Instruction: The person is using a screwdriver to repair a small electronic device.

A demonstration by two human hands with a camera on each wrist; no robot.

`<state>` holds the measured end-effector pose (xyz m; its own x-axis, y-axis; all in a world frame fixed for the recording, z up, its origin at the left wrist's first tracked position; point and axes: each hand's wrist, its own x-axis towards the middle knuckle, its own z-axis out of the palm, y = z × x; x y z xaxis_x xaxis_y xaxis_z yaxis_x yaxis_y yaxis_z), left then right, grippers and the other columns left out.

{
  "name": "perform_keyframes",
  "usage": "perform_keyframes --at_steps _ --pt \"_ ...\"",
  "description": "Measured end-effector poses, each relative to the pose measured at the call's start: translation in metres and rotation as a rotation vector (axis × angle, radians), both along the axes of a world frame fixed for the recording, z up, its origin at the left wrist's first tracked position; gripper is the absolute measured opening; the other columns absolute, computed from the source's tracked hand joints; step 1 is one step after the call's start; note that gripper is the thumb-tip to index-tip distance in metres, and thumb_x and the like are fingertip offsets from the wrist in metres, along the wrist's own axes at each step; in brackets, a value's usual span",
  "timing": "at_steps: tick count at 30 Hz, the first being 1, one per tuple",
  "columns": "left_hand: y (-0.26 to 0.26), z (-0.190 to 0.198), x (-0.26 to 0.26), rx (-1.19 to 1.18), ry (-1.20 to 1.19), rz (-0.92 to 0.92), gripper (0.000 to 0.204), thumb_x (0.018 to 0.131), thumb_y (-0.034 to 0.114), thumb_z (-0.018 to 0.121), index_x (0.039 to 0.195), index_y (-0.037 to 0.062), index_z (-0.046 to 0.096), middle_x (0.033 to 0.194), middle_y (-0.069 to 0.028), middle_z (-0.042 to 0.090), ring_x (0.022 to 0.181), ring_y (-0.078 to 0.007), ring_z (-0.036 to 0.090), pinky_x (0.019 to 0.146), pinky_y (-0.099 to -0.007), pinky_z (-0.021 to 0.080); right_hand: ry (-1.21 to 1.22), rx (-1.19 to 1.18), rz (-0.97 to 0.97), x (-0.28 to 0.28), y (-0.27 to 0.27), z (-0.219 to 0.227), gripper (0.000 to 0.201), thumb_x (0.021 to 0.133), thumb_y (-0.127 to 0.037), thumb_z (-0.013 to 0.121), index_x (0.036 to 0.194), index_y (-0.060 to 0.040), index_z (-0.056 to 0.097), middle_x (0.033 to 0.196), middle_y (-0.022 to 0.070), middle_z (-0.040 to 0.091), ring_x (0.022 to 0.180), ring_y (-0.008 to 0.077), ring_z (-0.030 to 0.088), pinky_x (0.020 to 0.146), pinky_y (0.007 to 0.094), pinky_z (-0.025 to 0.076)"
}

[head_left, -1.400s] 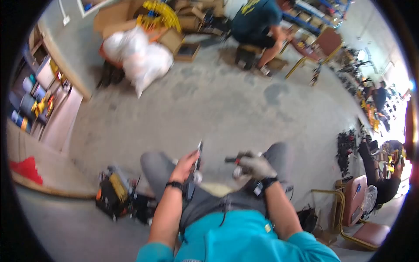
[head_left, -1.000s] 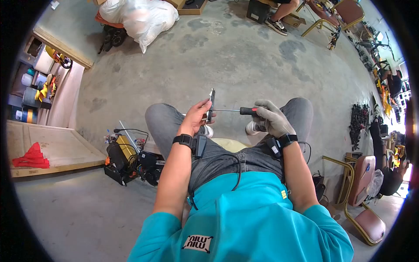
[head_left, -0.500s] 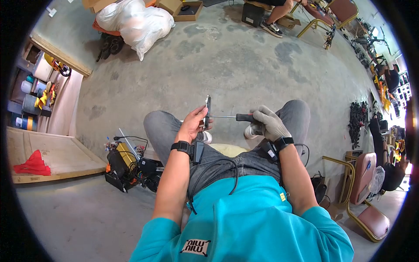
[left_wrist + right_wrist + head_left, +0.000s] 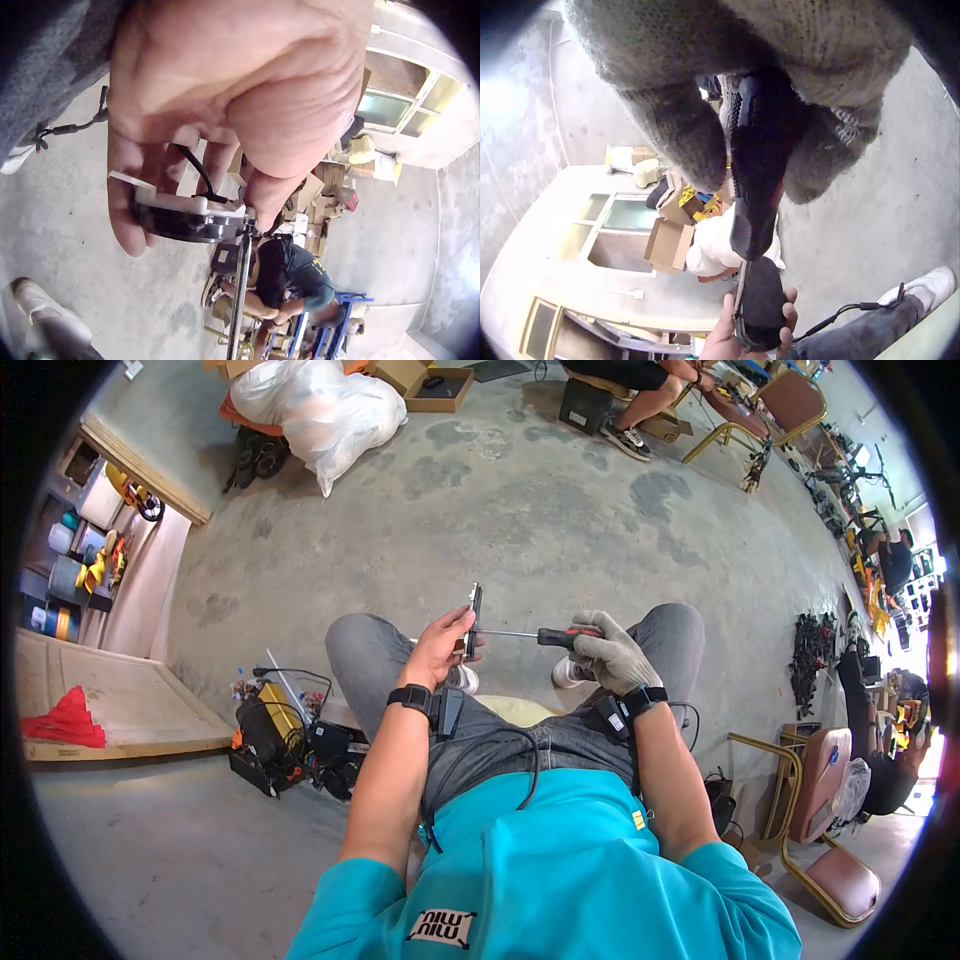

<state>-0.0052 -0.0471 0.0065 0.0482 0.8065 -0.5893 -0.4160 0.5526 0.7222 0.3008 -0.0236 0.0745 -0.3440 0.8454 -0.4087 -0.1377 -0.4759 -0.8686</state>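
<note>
My bare left hand (image 4: 438, 646) holds a small rounded part, black on one side and white on the other (image 4: 187, 222), between thumb and fingers. A short black cable (image 4: 196, 169) runs from its white side toward the palm. In my gloved right hand (image 4: 614, 656) is a screwdriver with a black and red handle (image 4: 556, 638), gripped between thumb and fingers. The metal shaft (image 4: 240, 294) points at the part, its tip right at the edge beside my left thumb. From the right wrist view, the part's flat black face (image 4: 762, 303) lies just beyond the handle.
Below both hands are my knees and shoes (image 4: 566, 673). Boxed gear with cables (image 4: 275, 730) sits on the floor at left, near a wooden board bearing a red cloth (image 4: 66, 722). White bags (image 4: 340, 420) and a seated person (image 4: 650, 415) are ahead; a chair (image 4: 825, 790) stands at right.
The screwdriver, held apart from the part in the oldest frame, now reaches its edge. Its handle has turned, red showing again, and the right fingers have shifted on it. The left hand keeps its hold.
</note>
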Motion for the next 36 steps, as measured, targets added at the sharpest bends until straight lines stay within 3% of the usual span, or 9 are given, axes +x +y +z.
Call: perform_keyframes --at_steps 3,6,8,11,21,28,31,34,36 --pt "0.000 -0.002 -0.001 0.024 0.003 -0.012 0.050 0.097 0.034 0.071 0.137 0.0069 0.057 0.109 -0.0062 0.067 0.096 -0.0235 0.070 0.075 -0.0396 0.061 0.072 -0.079 -0.025 0.001 -0.001 0.002 0.036 0.096 -0.015 0.064 0.125 0.0038 0.053 0.094 0.0108 0.059 0.069 0.0160 0.059 0.057 0.0273 0.048" --pt "0.000 -0.001 0.000 0.022 0.007 0.000 0.050 0.096 0.035 0.072 0.135 0.0069 0.058 0.108 -0.0059 0.067 0.095 -0.0234 0.071 0.075 -0.0395 0.062 -0.061 -0.162 0.077 0.005 0.005 -0.003 0.037 0.094 -0.013 0.066 0.125 0.0044 0.053 0.095 0.0127 0.060 0.073 0.0166 0.060 0.060 0.0274 0.049" --pt "0.000 -0.001 0.000 0.018 0.003 0.004 0.049 0.096 0.035 0.072 0.134 0.0071 0.059 0.107 -0.0056 0.067 0.095 -0.0233 0.071 0.075 -0.0395 0.062 0.064 -0.201 -0.017 0.002 0.001 0.006 0.033 0.093 -0.010 0.067 0.121 0.0040 0.056 0.096 0.0127 0.060 0.075 0.0163 0.059 0.062 0.0268 0.049" --pt "0.001 -0.007 -0.001 0.014 -0.008 0.004 0.046 0.096 0.035 0.072 0.130 0.0071 0.061 0.105 -0.0052 0.067 0.094 -0.0230 0.070 0.074 -0.0393 0.062 0.074 -0.094 -0.057 -0.001 0.000 -0.001 0.031 0.092 -0.008 0.067 0.119 0.0037 0.058 0.093 0.0118 0.060 0.074 0.0163 0.059 0.060 0.0268 0.047" --pt "0.002 -0.008 -0.002 0.020 -0.040 0.050 0.035 0.098 0.032 0.070 0.118 0.0045 0.064 0.100 -0.0073 0.067 0.092 -0.0229 0.069 0.069 -0.0378 0.062 0.163 -0.171 -0.037 0.009 0.004 -0.009 0.029 0.092 -0.006 0.068 0.118 0.0042 0.060 0.095 0.0103 0.062 0.072 0.0163 0.060 0.059 0.0261 0.048" --pt "0.003 0.000 -0.004 0.114 -0.171 0.106 0.038 0.097 0.029 0.071 0.122 0.0030 0.061 0.103 -0.0067 0.066 0.094 -0.0215 0.068 0.076 -0.0370 0.061 0.090 -0.177 -0.222 0.007 0.004 -0.011 0.033 0.092 -0.008 0.068 0.121 0.0062 0.060 0.096 0.0097 0.064 0.077 0.0161 0.066 0.064 0.0244 0.054" --pt "0.004 -0.009 -0.006 0.163 -0.169 0.090 0.032 0.095 0.021 0.070 0.118 0.0001 0.061 0.105 -0.0093 0.066 0.095 -0.0221 0.068 0.080 -0.0372 0.061 0.071 -0.170 -0.220 0.008 0.004 -0.013 0.032 0.092 -0.009 0.068 0.119 0.0066 0.061 0.095 0.0089 0.063 0.076 0.0154 0.065 0.063 0.0241 0.053" --pt "0.003 -0.011 -0.006 0.190 -0.132 0.069 0.029 0.092 0.008 0.064 0.118 -0.0031 0.060 0.106 -0.0135 0.066 0.098 -0.0274 0.068 0.084 -0.0436 0.061 0.062 -0.162 -0.208 0.008 0.004 -0.012 0.031 0.092 -0.009 0.067 0.118 0.0066 0.062 0.093 0.0080 0.061 0.075 0.0150 0.064 0.062 0.0238 0.053" --pt "0.003 -0.007 -0.003 0.187 -0.186 0.088 0.039 0.084 -0.002 0.057 0.123 -0.0057 0.057 0.113 -0.0168 0.064 0.106 -0.0318 0.067 0.085 -0.0442 0.060 0.061 -0.158 -0.201 0.007 0.004 -0.013 0.030 0.092 -0.009 0.067 0.117 0.0065 0.062 0.093 0.0076 0.060 0.074 0.0148 0.064 0.062 0.0237 0.053"
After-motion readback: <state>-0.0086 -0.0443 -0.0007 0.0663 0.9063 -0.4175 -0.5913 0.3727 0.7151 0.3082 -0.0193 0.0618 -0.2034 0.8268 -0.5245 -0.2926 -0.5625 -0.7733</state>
